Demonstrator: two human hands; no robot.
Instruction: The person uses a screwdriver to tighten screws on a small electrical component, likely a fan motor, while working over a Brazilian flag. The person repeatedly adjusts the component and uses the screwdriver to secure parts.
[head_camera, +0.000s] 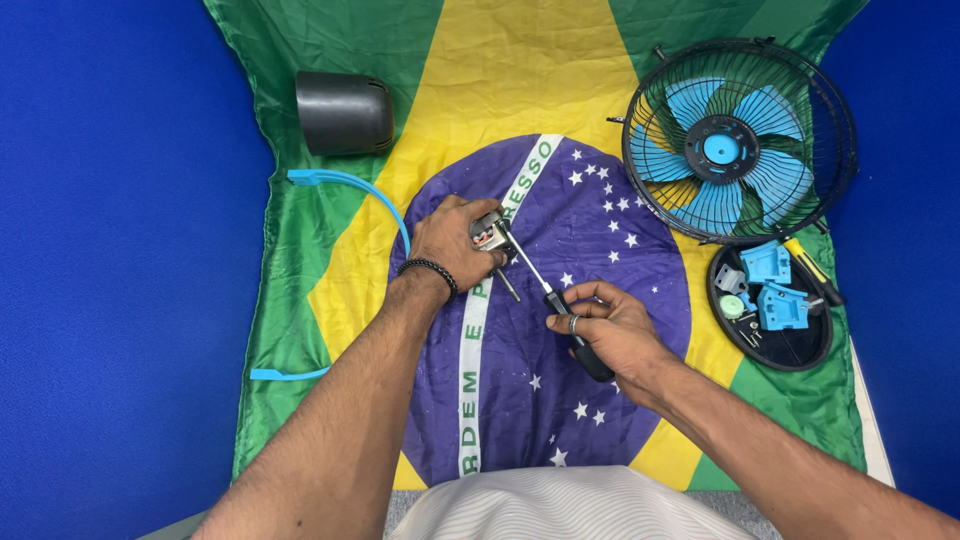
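Striped shirt hem (560, 505) sits at the bottom edge, both my forearms reaching out over the flag cloth (330, 300). My left hand (450, 245) is closed around a small metal motor (490, 233), holding it just off the cloth at the centre. My right hand (610, 335) is wrapped round the black handle of a screwdriver (545, 295), thumb and fingers pinching near the shaft, tip touching the motor. Step in hand, I judge: working a screw on the motor body. Next move likely calls for a steady grip with the left, blade kept seated and square in the screw head; can't tell which way it turns. Fan cage with blue blades (738, 140) lies far right, black tray of blue parts (770, 310) just below it. Dark grey housing (343, 112) lies far left, blue curved bracket (345, 185) near it.
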